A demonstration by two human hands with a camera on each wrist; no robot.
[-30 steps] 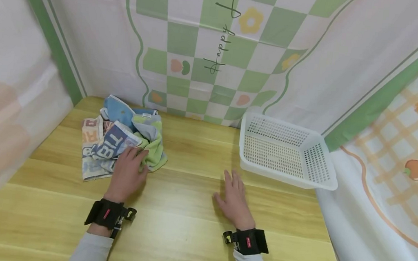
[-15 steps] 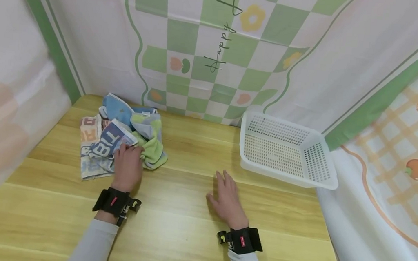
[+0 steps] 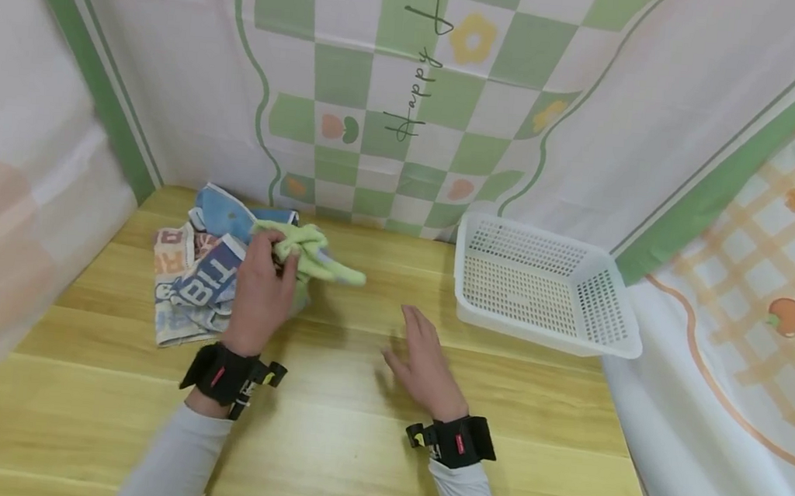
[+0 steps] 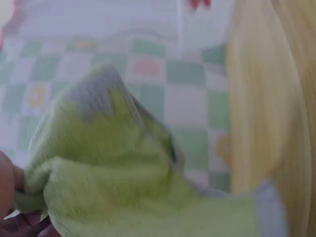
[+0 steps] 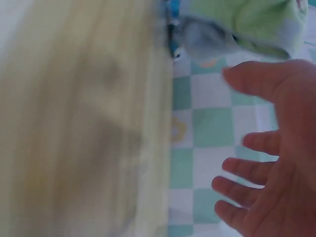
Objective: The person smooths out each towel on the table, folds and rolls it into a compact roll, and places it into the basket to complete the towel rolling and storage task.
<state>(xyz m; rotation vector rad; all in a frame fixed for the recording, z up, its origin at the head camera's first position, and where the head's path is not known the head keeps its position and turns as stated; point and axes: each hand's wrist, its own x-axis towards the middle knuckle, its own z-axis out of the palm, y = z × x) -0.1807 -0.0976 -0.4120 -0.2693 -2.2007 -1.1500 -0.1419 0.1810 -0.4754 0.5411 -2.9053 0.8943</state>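
Note:
My left hand (image 3: pixel 263 292) pinches a green and grey towel (image 3: pixel 309 253) between thumb and fingers, lifted off the table at the right side of a towel pile. In the left wrist view the green towel (image 4: pixel 113 173) hangs in folds from the fingers at the lower left. Left of that hand lie a blue towel (image 3: pixel 221 211) and a white towel with coloured letters (image 3: pixel 209 280), crumpled together. My right hand (image 3: pixel 426 367) hovers over the middle of the table, fingers spread and holding nothing. In the right wrist view its thumb and fingers (image 5: pixel 247 190) are apart, with the green towel beyond.
A white plastic basket (image 3: pixel 538 337) with perforated walls stands at the table's back right. The wooden table (image 3: pixel 326 445) meets a green checked cloth (image 3: pixel 396 84) at the back, and cloth hangs on both sides too.
My left hand has taken hold of the green towel and raised it off the table, moving slightly right and away. The right hand has drifted left and a little forward.

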